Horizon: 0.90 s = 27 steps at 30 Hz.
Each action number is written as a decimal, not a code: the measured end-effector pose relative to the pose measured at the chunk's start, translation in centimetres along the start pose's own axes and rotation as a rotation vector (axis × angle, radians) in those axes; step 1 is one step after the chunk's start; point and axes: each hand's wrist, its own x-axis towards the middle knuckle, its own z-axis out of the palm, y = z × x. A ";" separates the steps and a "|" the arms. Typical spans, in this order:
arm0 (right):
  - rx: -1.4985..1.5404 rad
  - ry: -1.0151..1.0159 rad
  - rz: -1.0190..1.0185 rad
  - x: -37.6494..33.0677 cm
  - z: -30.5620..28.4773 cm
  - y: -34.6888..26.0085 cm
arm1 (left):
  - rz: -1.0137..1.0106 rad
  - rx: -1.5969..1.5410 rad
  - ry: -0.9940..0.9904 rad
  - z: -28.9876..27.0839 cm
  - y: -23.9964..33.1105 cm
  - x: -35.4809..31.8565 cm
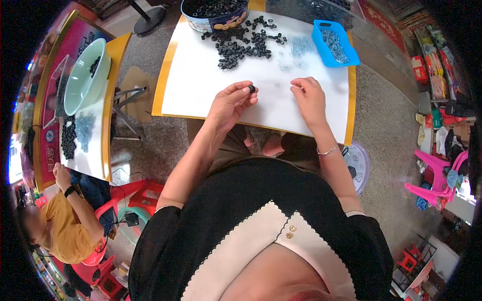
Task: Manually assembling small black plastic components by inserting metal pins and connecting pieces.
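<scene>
Over the near part of the white tabletop (188, 75), my left hand (232, 103) grips a small round black part (251, 89) between thumb and fingers. To its right and apart from it, my right hand (310, 103) has thumb and fingertips drawn together; whatever is between them, if anything, is too small to make out. Several small black parts lie in a loose pile (243, 47) beyond my left hand. Past my right hand, tiny clear pieces (301, 46) are scattered on the white surface, with a few more pieces (277, 85) between my hands.
A round tub (216, 23) of black parts stands at the far edge. At the far right is a blue plastic basket (317, 37) holding tiny clear pieces. On the left, another person (75, 220) sits at a second table with a pale green basin (75, 93) and black parts.
</scene>
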 end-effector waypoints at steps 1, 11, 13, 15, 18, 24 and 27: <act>-0.009 -0.008 -0.027 0.1 0.6 -0.3 | -0.017 0.003 -0.010 0.0 -0.1 0.0; 0.270 -0.159 0.113 0.3 1.2 -4.4 | -0.023 0.001 -0.065 -0.9 -0.5 0.0; 0.304 -0.186 0.051 -0.1 0.8 -5.6 | -0.040 0.006 -0.109 -0.7 -0.5 0.2; 0.316 -0.208 -0.002 -0.4 0.8 -6.3 | -0.031 0.048 -0.110 -0.4 -0.7 0.1; 0.260 -0.229 -0.062 -0.4 1.0 -6.7 | 0.008 0.094 -0.116 -0.1 -1.2 0.2; 0.257 -0.313 0.011 -0.3 0.9 -6.9 | 0.030 0.320 -0.105 -0.2 -0.5 -0.3; 0.484 -0.448 0.199 0.0 0.5 -6.7 | -0.073 0.276 -0.177 -1.0 -0.1 -0.4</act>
